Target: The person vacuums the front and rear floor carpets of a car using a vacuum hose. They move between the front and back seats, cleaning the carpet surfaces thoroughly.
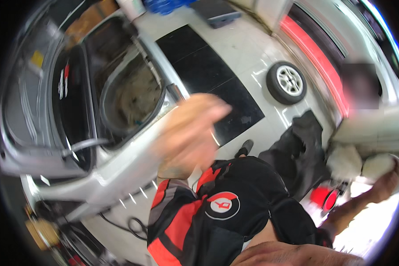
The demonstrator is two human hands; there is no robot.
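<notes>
My left hand (191,133), blurred by motion, is raised in front of my chest beside the silver car (129,166). Its fingers look loosely extended, and nothing shows in them. Behind it, the car's rear opening exposes a round, dirty well (134,89) in the boot floor. The raised tailgate (30,123) with its dark glass stands at the left. Out at my right side, my right hand (387,183) hangs near the picture's rim; its grip is unclear there. A red round object (326,198) is on the floor near my right forearm.
A tyre on a silver alloy wheel (287,83) lies on the pale tiled floor, beyond dark floor panels (216,83). Dark fabric (296,149) is near my legs. A red car (314,56) and a person (362,133) are at right. A black hose (136,227) loops below the silver car.
</notes>
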